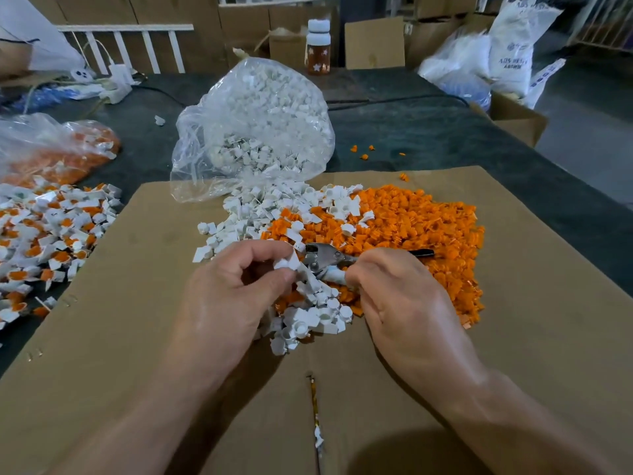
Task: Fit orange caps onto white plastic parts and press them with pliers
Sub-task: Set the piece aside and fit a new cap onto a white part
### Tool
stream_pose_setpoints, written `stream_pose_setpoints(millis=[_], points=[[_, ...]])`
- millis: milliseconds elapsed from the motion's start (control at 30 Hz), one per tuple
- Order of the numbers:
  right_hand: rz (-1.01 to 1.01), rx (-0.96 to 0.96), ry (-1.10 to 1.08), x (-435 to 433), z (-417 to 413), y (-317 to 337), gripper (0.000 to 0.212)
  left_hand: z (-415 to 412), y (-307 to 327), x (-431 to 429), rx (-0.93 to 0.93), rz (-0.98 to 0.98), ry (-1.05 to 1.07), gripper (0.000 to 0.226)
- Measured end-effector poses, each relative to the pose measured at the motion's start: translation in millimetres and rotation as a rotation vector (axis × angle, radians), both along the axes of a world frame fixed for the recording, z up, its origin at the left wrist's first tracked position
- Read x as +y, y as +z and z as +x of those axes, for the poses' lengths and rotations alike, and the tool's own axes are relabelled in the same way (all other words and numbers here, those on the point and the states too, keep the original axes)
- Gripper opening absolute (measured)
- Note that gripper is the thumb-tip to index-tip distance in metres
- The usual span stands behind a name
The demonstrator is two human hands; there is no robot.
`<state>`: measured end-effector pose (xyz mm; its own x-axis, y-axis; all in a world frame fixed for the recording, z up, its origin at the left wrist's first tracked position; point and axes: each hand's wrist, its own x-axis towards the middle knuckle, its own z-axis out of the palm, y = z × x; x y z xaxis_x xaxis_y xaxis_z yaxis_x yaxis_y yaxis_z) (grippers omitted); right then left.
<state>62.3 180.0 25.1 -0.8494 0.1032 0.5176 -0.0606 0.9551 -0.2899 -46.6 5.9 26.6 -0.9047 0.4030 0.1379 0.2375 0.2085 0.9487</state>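
Observation:
My left hand pinches a white plastic part between thumb and fingertips above the cardboard sheet. My right hand grips the pliers, whose metal jaws point left and sit right beside the white part; a black handle tip sticks out to the right. Loose white parts lie heaped between both hands. A wide pile of orange caps spreads behind and to the right of my right hand. Whether an orange cap sits in the held part is hidden.
A clear bag of white parts stands behind the piles. At the left lie a heap of white parts with orange caps in them and a bag of orange pieces. A bottle, cartons and sacks stand at the back.

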Motion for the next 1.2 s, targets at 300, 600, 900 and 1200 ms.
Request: stream_pose_setpoints(millis=[300,600,900,1200], points=[[-0.642,0.045,-0.156,14,1,11,0.015,14,2,4,-0.058,0.277,-0.003,0.012],[-1.567,-0.278,0.137,3,-9,52,0.012,8,2,3,-0.429,0.568,-0.214,0.017],[-1.890,-0.161,0.249,-4,-20,28,0.031,7,-5,6,-0.434,0.625,-0.205,0.018],[-1.945,-0.245,0.448,-12,-14,28,0.013,12,-3,8,-0.406,0.643,-0.234,0.034]])
